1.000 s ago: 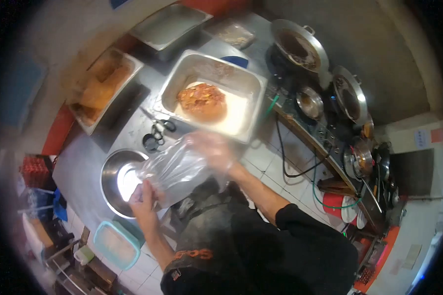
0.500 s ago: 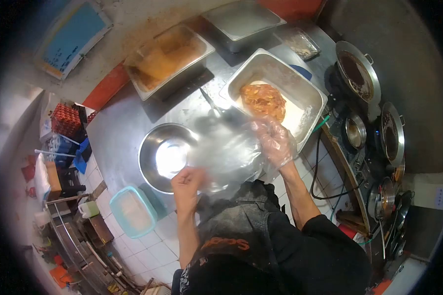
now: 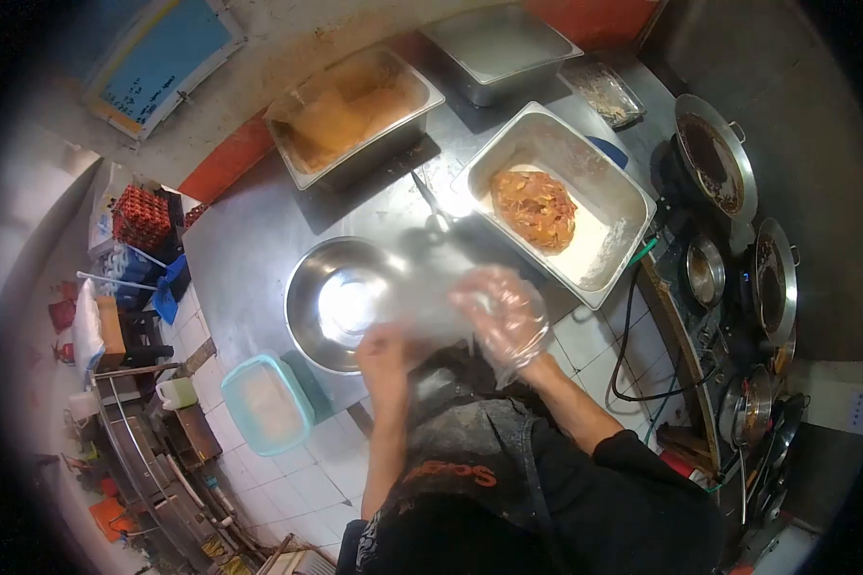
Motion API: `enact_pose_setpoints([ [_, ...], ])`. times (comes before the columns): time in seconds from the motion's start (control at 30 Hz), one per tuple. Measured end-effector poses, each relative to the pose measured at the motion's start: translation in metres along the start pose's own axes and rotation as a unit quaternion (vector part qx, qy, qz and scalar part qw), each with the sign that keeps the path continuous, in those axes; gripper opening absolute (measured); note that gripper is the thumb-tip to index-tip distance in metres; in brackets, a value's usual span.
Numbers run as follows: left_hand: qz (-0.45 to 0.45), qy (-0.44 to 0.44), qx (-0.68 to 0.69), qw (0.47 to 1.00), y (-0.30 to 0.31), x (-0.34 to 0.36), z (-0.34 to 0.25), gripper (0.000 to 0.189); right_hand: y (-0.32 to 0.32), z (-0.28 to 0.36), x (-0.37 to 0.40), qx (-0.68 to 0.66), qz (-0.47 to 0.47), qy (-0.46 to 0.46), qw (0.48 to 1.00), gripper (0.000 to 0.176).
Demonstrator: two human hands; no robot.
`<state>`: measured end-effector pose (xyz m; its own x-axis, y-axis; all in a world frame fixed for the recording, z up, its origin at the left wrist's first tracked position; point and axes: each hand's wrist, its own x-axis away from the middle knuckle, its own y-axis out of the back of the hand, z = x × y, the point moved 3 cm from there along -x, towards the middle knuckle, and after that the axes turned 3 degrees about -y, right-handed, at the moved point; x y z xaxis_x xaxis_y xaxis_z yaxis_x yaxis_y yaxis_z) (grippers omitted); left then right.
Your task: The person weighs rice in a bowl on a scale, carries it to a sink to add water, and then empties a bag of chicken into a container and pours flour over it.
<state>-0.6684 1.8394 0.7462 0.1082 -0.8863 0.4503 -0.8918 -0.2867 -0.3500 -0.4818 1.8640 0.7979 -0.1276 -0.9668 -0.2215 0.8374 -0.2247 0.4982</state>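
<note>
My right hand (image 3: 503, 316) wears a crinkled clear plastic glove and hovers over the near table edge, below the deep steel pan (image 3: 599, 273). Bare and smeared by motion, my left hand (image 3: 384, 356) is closed beside the steel mixing bowl (image 3: 307, 311). Thin clear plastic (image 3: 422, 305), badly blurred, stretches between the two hands; its exact shape does not show. In the deep pan, a heap of orange-red marinated meat pieces (image 3: 535, 211) lies on white flour (image 3: 585, 251).
Behind are a pan of orange-brown contents (image 3: 345, 115) and a lidded-looking steel pan (image 3: 499, 43). Tongs (image 3: 430, 199) lie on the steel table (image 3: 230, 249). A light-blue tub (image 3: 267, 407) stands at lower left. Woks of dark liquid (image 3: 710, 158) line the right.
My right hand has moved left and down, closer to my left hand, away from the meat pan. The clear plastic between them is less spread out. The view has shifted slightly.
</note>
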Motion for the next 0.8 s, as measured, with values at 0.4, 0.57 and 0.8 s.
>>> enact_pose_setpoints([
  [0.4, -0.061, -0.171, -0.27, 0.946, 0.002, -0.012, -0.019, 0.015, 0.023, 0.058, -0.005, 0.064, -0.02, 0.159, 0.985, 0.043],
  [0.57, -0.094, -0.164, -0.137, 0.973, -0.003, 0.0, -0.013, 0.013, -0.02, 0.034, 0.005, 0.025, 0.138, -0.021, 0.99, 0.043],
  [0.8, -0.273, -0.42, -0.298, 0.813, 0.004, 0.015, -0.028, 0.023, -0.024, 0.021, -0.013, 0.012, 0.073, 0.022, 0.997, 0.018],
])
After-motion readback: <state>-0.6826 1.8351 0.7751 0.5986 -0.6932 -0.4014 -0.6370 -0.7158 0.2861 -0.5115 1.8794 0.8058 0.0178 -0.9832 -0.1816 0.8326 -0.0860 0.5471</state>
